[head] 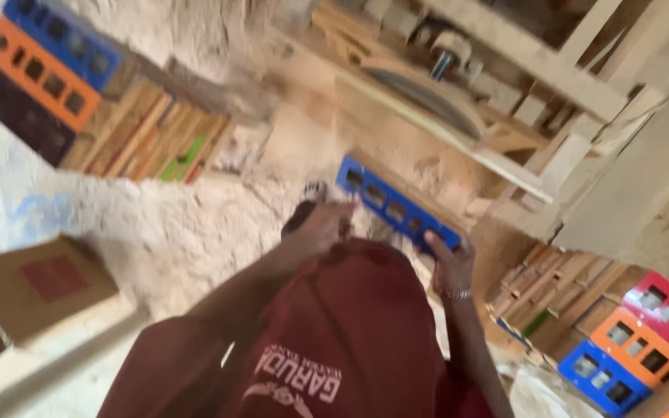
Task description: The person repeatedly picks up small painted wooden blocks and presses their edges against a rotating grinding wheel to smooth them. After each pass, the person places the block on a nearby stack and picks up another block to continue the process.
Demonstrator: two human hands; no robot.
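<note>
While the view's pretty blurry, you can see the right hand [449, 263] wrapped around the near end of a blue wooden strip with square holes [396, 207], held over the sawdust floor [195, 224]. Left hand [323, 228] looks curled beside it; can't tell what it grips.

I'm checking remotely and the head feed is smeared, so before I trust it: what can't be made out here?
- Left hand: blurred; its grip on the dark object cannot be told.
- Right hand: on the end of the blue slotted rectangular frame; fingers blurred.
- Frame's underside: hidden by the frame itself.
- Grey circular saw blade: motion-smeared and partly behind the wooden bench rails.
- Brown cardboard box: cut off by the left edge.
</note>
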